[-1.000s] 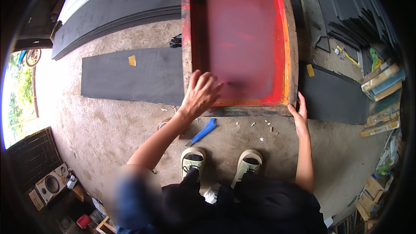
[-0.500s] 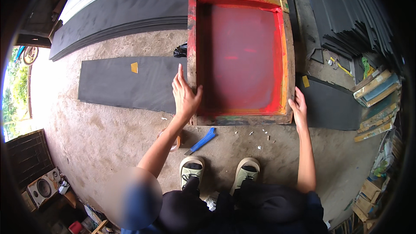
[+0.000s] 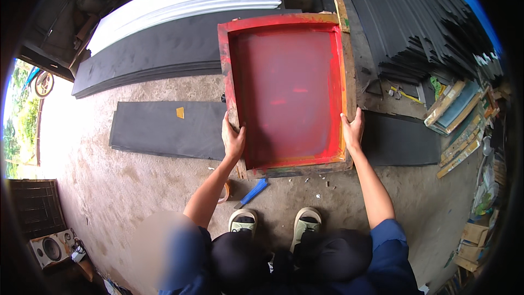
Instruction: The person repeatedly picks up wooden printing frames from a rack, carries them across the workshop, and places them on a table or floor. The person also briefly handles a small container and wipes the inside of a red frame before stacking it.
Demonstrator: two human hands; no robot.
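A screen printing frame (image 3: 289,98), wooden with red-stained inner edges and a greyish-purple mesh, is held between my two hands. My left hand (image 3: 233,141) grips its left side near the lower corner, thumb over the rim. On the opposite side, my right hand (image 3: 352,128) wraps round the lower part of the right rail, thumb on top. Beneath the frame, a long black sheet (image 3: 169,130) sticks out at the left and another dark stretch (image 3: 401,139) shows at the right; the frame hides what is between. A small yellow piece (image 3: 180,113) lies on the left part.
A blue utility knife (image 3: 254,190) and a roll of tape (image 3: 224,192) lie on the concrete floor before my feet. Stacked black sheets (image 3: 147,63) and white sheets (image 3: 185,11) lie beyond. More black sheets (image 3: 404,16) and several small frames (image 3: 453,109) stand at the right.
My right hand has shifted from the frame's lower right corner up its right side and now grips the rail. My left hand has closed round the left side. The view has shifted.
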